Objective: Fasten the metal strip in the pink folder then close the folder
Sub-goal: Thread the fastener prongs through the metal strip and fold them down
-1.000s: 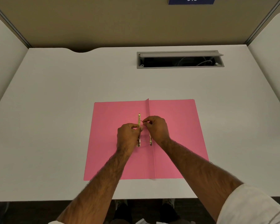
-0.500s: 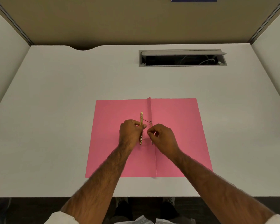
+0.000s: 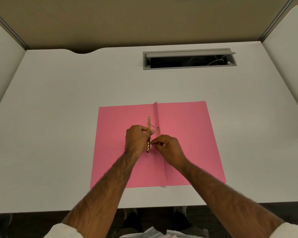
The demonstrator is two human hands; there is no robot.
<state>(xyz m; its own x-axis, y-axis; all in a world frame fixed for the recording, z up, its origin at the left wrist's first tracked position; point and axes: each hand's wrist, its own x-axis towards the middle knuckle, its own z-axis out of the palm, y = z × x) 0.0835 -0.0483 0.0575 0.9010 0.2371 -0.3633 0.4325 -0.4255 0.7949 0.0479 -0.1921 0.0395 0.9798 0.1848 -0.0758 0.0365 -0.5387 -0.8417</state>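
The pink folder (image 3: 184,134) lies open and flat on the white desk (image 3: 76,100), its centre fold running toward me. A gold metal strip (image 3: 148,121) lies lengthwise just left of the fold. My left hand (image 3: 136,140) grips the strip at its middle. A thin prong crosses from the strip's far part to a hole beside the fold. My right hand (image 3: 170,148) pinches the thin near prong at the strip's lower end. My hands hide the strip's middle.
A grey cable tray (image 3: 189,59) with its lid up is set into the desk at the back right. Partition walls stand on the left, right and back. The desk's front edge runs just below the folder.
My right hand has moved from the far prong down toward me to the near end of the strip. My left hand has stayed on the strip.
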